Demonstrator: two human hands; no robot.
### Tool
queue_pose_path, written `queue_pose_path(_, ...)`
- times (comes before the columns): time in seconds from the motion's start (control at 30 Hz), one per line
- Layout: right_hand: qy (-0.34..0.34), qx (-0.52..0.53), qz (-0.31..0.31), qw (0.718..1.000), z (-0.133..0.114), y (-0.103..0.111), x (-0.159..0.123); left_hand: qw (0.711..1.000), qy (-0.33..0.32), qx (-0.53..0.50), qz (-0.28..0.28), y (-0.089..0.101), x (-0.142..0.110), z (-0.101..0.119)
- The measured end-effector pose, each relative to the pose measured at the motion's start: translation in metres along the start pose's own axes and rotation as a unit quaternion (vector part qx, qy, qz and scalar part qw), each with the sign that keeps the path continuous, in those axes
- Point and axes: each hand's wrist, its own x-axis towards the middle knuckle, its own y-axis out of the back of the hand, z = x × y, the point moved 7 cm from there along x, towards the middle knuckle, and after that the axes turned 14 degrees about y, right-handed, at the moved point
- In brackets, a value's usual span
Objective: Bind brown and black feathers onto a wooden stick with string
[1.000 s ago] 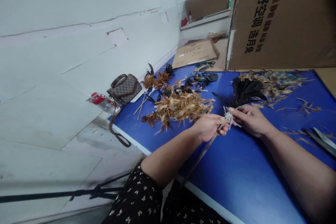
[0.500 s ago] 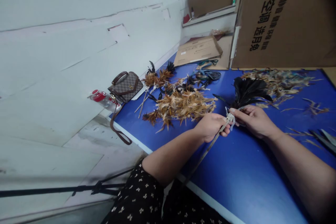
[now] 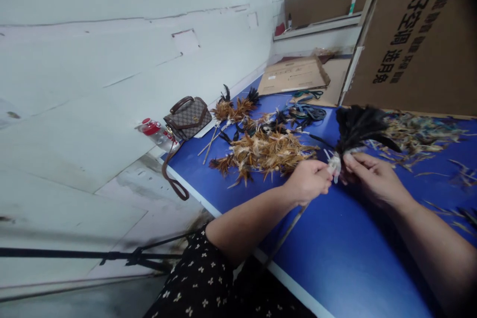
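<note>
Blk garment [image 3: 177, 298] w/ sm. off-wht floral print [image 3: 201, 269], L hand [image 3: 307, 182] bare, R hand [image 3: 376, 179] bare, forearms [image 3: 253, 218] bare

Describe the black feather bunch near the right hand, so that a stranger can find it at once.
Start at the blue table and follow it to the person's right hand. Just beyond it, the black feather bunch fans outward. Its plumes look dark throughout, unlike the mostly brown feather pile to its left.
</note>
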Motion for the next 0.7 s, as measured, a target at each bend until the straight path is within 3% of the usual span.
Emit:
queue_pose_path(0.13,0.01,-0.13,-0.031,0.991,0.012,-0.001,0.023,0.993,-0.077,-0.085,0.037,0.038,-0.016,0.057)
queue_pose_path(0.23,0.016,-0.308,-0.084,0.947,0.029,-0.01,0.055,0.981,-0.106,-0.142,0.082,0.067,-0.023,0.081)
queue_pose_path(0.33,0.013,-0.432,-0.127,0.893,0.045,-0.028,0.089,0.975,-0.109,-0.164,0.102,0.08,-0.022,0.086)
queue_pose_path(0.5,-0.026,-0.483,-0.134,0.865,0.064,-0.046,0.119,0.975,-0.094,-0.171,0.103,0.081,-0.016,0.08)
queue_pose_path(0.6,-0.028,-0.484,-0.114,0.867,0.061,-0.035,0.117,0.976,-0.085,-0.178,0.096,0.082,-0.013,0.078)
queue_pose_path(0.7,-0.028,-0.476,-0.074,0.876,0.046,-0.01,0.103,0.977,-0.082,-0.174,0.09,0.079,-0.011,0.076)
